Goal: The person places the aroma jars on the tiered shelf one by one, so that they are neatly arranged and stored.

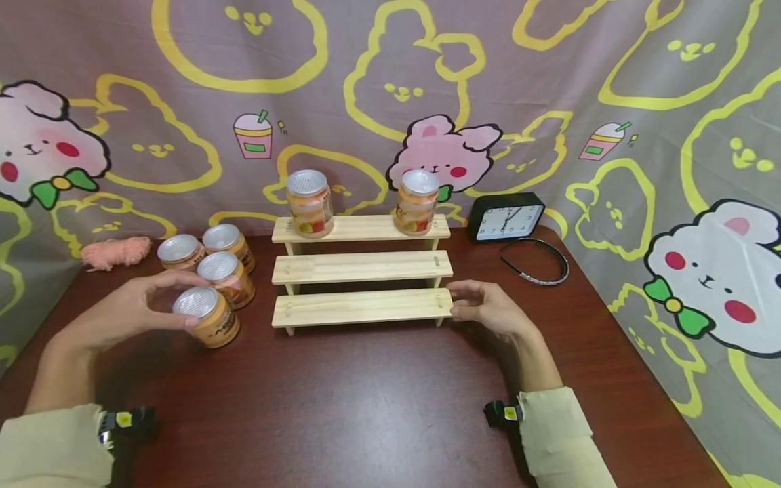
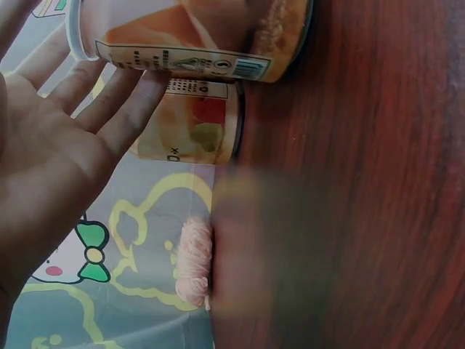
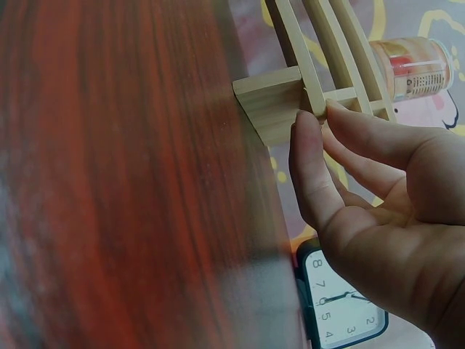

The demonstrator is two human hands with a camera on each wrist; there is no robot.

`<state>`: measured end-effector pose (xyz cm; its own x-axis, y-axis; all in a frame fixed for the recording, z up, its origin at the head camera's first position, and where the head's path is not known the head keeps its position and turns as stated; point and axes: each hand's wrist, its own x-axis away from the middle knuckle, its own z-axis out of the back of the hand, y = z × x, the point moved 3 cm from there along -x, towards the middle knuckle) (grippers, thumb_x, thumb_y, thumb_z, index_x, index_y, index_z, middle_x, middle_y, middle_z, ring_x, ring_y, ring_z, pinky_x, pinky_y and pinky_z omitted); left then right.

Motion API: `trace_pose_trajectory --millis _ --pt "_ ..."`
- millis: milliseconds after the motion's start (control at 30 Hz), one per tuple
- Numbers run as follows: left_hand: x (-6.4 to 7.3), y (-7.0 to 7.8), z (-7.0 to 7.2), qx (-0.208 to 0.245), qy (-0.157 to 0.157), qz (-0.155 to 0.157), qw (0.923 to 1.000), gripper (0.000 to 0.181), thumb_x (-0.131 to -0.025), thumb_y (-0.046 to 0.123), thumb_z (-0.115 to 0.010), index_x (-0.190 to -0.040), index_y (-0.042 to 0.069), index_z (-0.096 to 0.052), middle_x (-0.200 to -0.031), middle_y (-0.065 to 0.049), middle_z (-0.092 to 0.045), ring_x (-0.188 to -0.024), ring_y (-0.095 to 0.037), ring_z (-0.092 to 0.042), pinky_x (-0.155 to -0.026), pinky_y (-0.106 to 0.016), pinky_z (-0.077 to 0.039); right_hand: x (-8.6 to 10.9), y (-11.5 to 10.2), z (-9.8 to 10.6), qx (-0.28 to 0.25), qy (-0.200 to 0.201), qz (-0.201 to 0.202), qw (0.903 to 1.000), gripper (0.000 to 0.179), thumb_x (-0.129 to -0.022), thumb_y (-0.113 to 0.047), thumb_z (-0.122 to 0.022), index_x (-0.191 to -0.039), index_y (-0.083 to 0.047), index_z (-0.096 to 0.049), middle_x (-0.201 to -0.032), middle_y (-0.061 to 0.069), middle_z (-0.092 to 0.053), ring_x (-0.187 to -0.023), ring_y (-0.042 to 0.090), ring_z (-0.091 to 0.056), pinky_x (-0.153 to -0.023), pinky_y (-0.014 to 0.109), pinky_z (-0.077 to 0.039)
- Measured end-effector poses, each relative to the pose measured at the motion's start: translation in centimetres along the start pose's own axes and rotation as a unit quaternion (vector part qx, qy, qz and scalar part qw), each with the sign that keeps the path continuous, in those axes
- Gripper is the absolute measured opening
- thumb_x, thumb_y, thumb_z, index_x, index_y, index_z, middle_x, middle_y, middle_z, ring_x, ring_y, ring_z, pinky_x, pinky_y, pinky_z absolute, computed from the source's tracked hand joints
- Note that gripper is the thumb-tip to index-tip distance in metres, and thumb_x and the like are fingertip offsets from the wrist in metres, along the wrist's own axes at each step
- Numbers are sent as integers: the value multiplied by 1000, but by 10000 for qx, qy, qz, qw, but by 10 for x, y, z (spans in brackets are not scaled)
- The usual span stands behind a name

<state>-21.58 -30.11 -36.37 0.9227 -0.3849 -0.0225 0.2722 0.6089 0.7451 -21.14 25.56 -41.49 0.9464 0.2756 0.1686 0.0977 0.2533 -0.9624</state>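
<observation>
At the left of the table, my left hand (image 1: pixel 137 308) grips the front one of several orange-labelled cans (image 1: pixel 216 329), thumb at the near side of its silver lid and index finger behind. In the left wrist view its fingers lie against the can (image 2: pixel 203 33). A three-tier wooden display stand (image 1: pixel 360 308) stands in the middle. My right hand (image 1: pixel 491 308) pinches the right end of its lowest shelf between thumb and fingers, also seen in the right wrist view on the stand (image 3: pixel 272 98). Two similar cans, left (image 1: pixel 310 207) and right (image 1: pixel 417 203), stand on the top tier.
Other cans (image 1: pixel 226 278) stand close behind the gripped one. Pink yarn (image 1: pixel 116 253) lies at the back left. A black-framed clock (image 1: pixel 506 218) and a dark headband (image 1: pixel 558 271) are at the back right. A patterned cloth (image 1: pixel 342 122) hangs behind the brown table (image 1: pixel 366 407).
</observation>
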Motion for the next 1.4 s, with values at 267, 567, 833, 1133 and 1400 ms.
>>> trace_pose_trajectory --millis 267,567,833,1133,1400 --pt "2 -2 -4 46 -17 60 10000 59 -83 13 -85 -136 10 -60 -119 11 -63 -105 -1 -52 -83 -12 -35 0 1 0 5 -33 33 10000 52 -92 8 -66 -140 15 -47 -134 34 -55 -108 27 -64 -84 33 -58" --pt "3 -3 -5 111 330 -85 9994 55 -80 10 -87 -130 6 -66 -113 15 -69 -99 1 -56 -80 -11 -41 -1 1 0 -5 -21 45 10000 51 -92 9 -66 -139 14 -49 -133 32 -56 -104 21 -65 -83 34 -59" --pt "4 3 -4 284 612 -372 9970 52 -80 3 -86 -128 3 -67 -113 18 -70 -100 2 -58 -80 -10 -44 0 0 0 20 -3 -3 10000 50 -93 8 -66 -139 13 -49 -133 31 -57 -106 23 -64 -84 34 -59" --pt "-1 14 -5 125 708 -332 9969 51 -80 7 -87 -127 5 -69 -115 20 -68 -108 5 -51 -82 -9 -37 -1 1 0 -16 35 -60 10000 49 -93 8 -65 -139 13 -49 -133 30 -56 -108 24 -64 -84 34 -59" --pt "-4 29 -9 230 906 -416 9948 50 -78 1 -87 -125 5 -70 -114 17 -70 -105 1 -56 -83 -12 -40 -1 -1 0 19 45 -51 10000 49 -92 9 -66 -139 13 -50 -133 30 -56 -109 25 -64 -84 35 -59"
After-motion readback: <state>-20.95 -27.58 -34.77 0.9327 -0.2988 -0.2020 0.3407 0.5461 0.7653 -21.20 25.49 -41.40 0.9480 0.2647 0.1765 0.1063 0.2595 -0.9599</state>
